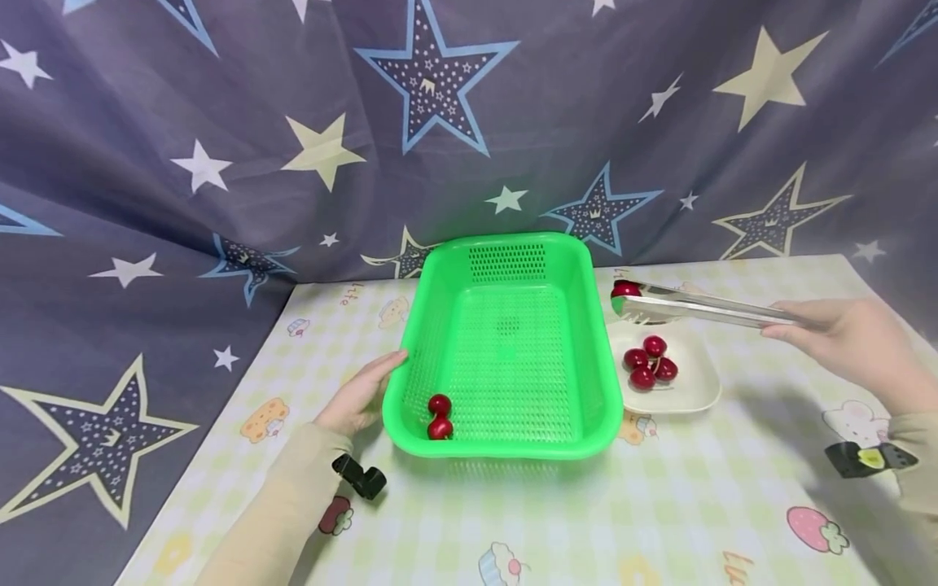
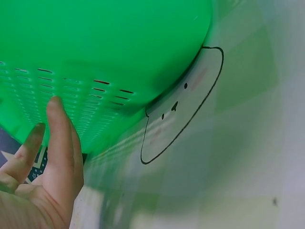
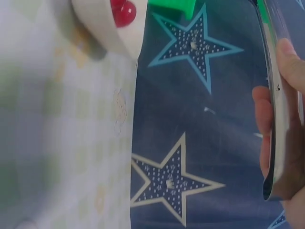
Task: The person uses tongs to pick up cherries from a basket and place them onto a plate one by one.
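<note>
My right hand (image 1: 850, 334) holds metal tongs (image 1: 725, 312), their tips around a dark red cherry (image 1: 625, 289) above the back of a white dish (image 1: 703, 399). Several cherries (image 1: 642, 378) lie in that dish. In the right wrist view, the thumb and fingers grip the tongs (image 3: 282, 119) on both sides; the tips are out of frame. A green plastic basket (image 1: 506, 448) stands to the dish's left, with two cherries (image 1: 440, 404) in its near left corner. My left hand (image 1: 359, 399) touches the basket's left side, fingers extended against the slotted wall (image 2: 143, 28).
A checked tablecloth (image 1: 572, 521) with cartoon prints covers the table. Behind it and at the left hangs a dark cloth (image 1: 242, 98) patterned with stars, close to the basket's far end. The basket's raised rim stands beside the dish.
</note>
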The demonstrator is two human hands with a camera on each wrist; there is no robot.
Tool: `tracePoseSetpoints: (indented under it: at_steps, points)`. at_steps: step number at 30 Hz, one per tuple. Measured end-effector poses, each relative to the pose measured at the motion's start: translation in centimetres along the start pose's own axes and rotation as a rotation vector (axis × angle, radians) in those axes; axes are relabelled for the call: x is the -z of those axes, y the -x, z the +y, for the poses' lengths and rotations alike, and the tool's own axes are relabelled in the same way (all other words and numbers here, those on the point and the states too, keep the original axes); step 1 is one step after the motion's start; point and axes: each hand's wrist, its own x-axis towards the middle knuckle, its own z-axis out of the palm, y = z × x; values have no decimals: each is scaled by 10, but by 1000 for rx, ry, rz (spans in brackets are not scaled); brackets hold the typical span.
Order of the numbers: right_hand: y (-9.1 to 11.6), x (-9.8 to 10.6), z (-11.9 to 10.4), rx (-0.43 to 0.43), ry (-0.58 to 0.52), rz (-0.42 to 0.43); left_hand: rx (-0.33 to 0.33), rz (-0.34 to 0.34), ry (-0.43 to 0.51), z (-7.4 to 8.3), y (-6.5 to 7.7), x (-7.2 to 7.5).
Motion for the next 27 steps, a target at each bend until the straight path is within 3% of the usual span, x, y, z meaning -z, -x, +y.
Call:
tracePoseSetpoints:
  at_steps: [6,11,14,17,21,23,27]
  points:
    - [4,4,13,10,98,-38,-3,4,-4,1,0,-1]
    - [12,4,23,-28,175,-144,-6,13,-21,1,-2,-2]
    - [17,5,31,-31,220,-161,-13,7,-22,1,-4,-2]
    - [21,8,37,-14,238,-136,-22,1,-15,1,-5,-3]
    - [24,6,51,-6,163,-79,-15,3,19,2,-5,-4]
    - [26,0,67,33,105,-32,-8,5,36,2,-5,-4]
    - [31,-21,120,106,70,78,-5,2,50,3,-4,-4]
